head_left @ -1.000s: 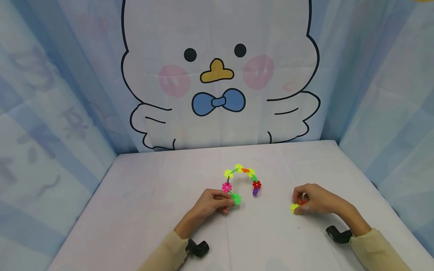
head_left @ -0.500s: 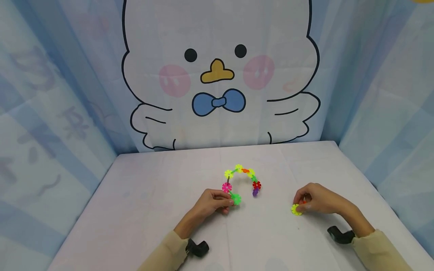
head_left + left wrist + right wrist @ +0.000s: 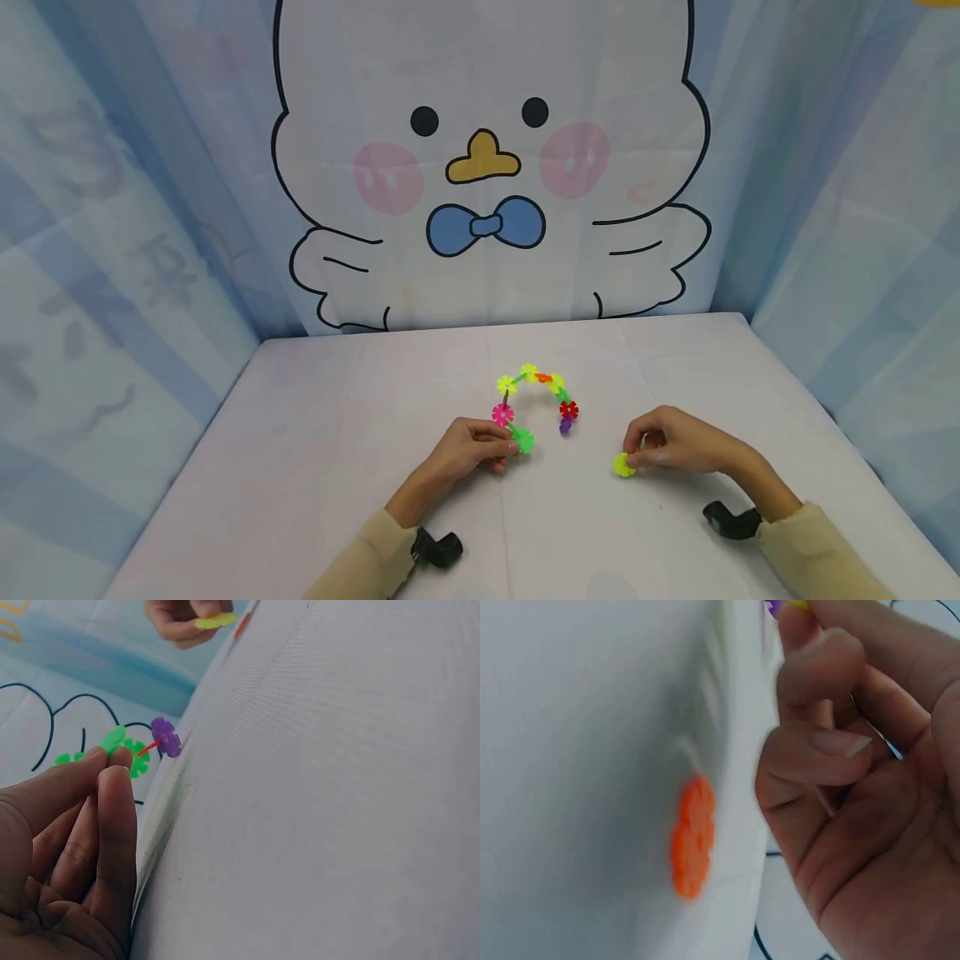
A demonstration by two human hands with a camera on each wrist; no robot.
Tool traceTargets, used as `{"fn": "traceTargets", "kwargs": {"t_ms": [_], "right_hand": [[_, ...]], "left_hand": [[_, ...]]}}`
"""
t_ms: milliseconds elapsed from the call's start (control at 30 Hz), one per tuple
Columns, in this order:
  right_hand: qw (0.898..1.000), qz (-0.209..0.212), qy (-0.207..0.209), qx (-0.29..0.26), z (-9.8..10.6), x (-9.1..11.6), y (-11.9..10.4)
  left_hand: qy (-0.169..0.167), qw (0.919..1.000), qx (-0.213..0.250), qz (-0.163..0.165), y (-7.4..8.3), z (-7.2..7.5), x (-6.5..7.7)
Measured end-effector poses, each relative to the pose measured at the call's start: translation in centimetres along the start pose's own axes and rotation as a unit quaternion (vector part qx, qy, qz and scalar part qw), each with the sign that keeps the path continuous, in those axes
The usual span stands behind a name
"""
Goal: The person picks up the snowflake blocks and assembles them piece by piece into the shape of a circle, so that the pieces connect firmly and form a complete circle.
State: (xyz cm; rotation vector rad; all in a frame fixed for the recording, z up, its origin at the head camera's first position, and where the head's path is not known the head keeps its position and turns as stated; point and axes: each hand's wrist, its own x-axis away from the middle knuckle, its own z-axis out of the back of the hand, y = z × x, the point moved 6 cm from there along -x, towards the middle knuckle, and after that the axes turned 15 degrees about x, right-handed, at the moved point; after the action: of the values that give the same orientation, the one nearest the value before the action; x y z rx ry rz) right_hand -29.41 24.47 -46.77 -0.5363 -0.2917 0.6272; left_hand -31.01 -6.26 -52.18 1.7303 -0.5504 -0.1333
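My left hand (image 3: 480, 447) pinches a green snowflake disc (image 3: 524, 440) between thumb and fingers. That disc ends a chain of linked snowflake discs (image 3: 529, 372) curving in an arch on the table. The chain's opposite end is a purple disc (image 3: 566, 426) beside a red disc (image 3: 569, 410). To the right, my right hand (image 3: 678, 440) pinches a yellow snowflake disc (image 3: 622, 465) at its fingertips. An orange snowflake disc (image 3: 694, 838) lies beneath the right hand in the right wrist view; in the head view that hand hides it.
The white-covered table (image 3: 337, 467) runs back to a curtain with a printed cartoon bird (image 3: 483, 275). More curtain (image 3: 112, 250) hangs on both sides. Black wrist devices (image 3: 438, 550) are worn at both sleeves.
My right hand has moved left toward the chain, carrying the yellow disc. The orange disc, earlier partly visible by its fingers, is hidden in the head view now. My left hand stays put.
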Motion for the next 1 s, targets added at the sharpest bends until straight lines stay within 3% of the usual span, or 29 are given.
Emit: {"fn": "traceTargets", "kwargs": {"t_ms": [200, 467, 1000], "right_hand": [[0.999, -0.003, 0.042, -0.001, -0.8, -2.2, -1.7], [0.992, 0.011, 0.129, 0.007, -1.9, -4.4, -3.7], [0.991, 0.022, 0.126, 0.026, -2.8, -6.6, -6.1]], "left_hand": [[-0.001, 1.0000, 0.001, -0.001, 0.0, -0.1, 0.0], [0.001, 1.0000, 0.002, 0.001, 0.0, -0.1, 0.0], [0.001, 0.9999, 0.016, 0.000, 0.2, 0.1, 0.0]]}}
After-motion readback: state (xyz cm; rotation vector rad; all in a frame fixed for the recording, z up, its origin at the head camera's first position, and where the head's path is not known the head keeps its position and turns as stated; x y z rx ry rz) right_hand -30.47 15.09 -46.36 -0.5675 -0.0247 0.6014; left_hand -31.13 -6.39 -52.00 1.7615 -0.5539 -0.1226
